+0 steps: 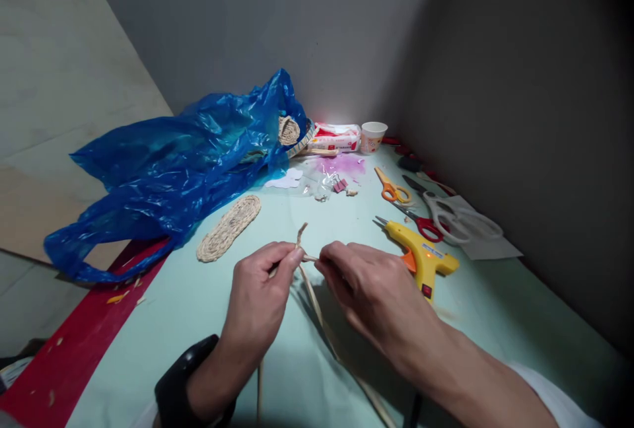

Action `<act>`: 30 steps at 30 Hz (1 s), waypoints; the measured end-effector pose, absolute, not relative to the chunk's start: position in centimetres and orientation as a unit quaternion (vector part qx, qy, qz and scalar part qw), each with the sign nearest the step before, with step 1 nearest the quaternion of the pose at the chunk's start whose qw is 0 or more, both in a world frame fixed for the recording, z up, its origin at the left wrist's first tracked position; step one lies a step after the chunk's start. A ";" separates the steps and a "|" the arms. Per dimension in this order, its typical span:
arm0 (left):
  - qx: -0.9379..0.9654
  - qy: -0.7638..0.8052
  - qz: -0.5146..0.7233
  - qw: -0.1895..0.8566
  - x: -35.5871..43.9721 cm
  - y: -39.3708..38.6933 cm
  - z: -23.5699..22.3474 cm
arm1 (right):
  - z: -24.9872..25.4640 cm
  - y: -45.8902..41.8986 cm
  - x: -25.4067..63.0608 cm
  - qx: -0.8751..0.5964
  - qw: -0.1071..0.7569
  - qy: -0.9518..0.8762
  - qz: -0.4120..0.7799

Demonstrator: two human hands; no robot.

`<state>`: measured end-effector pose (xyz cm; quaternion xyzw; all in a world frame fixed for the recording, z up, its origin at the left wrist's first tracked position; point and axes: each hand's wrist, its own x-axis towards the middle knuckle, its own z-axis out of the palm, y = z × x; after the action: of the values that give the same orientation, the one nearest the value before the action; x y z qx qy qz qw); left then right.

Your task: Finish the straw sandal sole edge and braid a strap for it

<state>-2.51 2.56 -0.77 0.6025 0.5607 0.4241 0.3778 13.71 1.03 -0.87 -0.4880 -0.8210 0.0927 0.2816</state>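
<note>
The left hand (262,292) is closed, with its thumb and finger pinching thin straw strips (319,317). The right hand (376,296) is closed too, and its fingertips grip a short bit of the same straw, just beside the left thumb. The straw strips are between the hands, above the middle of the table (198,349). One short end pokes up, and a long piece hangs down toward the near edge.

A flat woven oval (228,228) (it looks like a shoe sole) lies past the left hand, toward the left edge. Near the right hand is a yellow glue gun (423,253). Past it, toward the right edge, are orange scissors (389,185), red-handled scissors (430,230) and white-handled scissors (432,200).

A big blue bag (188,157) covers the far left corner. A paper cup (373,137) and a red-and-white pack (339,139) are near the far edge.
</note>
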 end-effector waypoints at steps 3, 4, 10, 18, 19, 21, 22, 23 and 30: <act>0.583 0.573 0.440 0.372 -2.2 2.5 -0.8 | -1.2 0.5 13.2 -0.445 0.308 -0.841 -0.004; 0.572 0.573 0.444 0.385 -2.1 2.5 -0.8 | -1.3 0.3 12.9 -0.427 0.319 -0.846 -0.033; 0.463 0.562 0.453 0.515 -1.9 2.6 -1.1 | -2.7 -0.4 10.5 -0.349 0.341 -0.857 -0.162; 0.385 0.510 0.443 0.628 -2.6 2.7 -1.3 | -2.0 0.2 12.0 -0.374 0.325 -0.868 0.034; 0.398 0.506 0.434 0.630 -2.6 2.6 -1.3 | -1.3 0.7 12.6 -0.408 0.345 -0.838 0.107; 0.440 0.496 0.403 0.631 -2.5 2.3 -1.1 | -0.1 1.7 13.6 -0.471 0.392 -0.757 0.227; 0.463 0.494 0.385 0.627 -2.4 2.2 -1.0 | 0.2 2.2 14.0 -0.477 0.406 -0.725 0.286; 0.486 0.496 0.370 0.617 -2.2 2.1 -0.8 | 0.4 2.7 14.3 -0.473 0.414 -0.699 0.342; 0.543 0.490 0.344 0.589 -1.8 1.7 -0.2 | -0.9 4.4 14.7 -0.443 0.467 -0.570 0.511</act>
<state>-1.83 1.73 -0.22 0.5434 0.4897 0.3442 0.5885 14.72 4.36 -0.93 -0.4425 -0.5702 0.5105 0.4673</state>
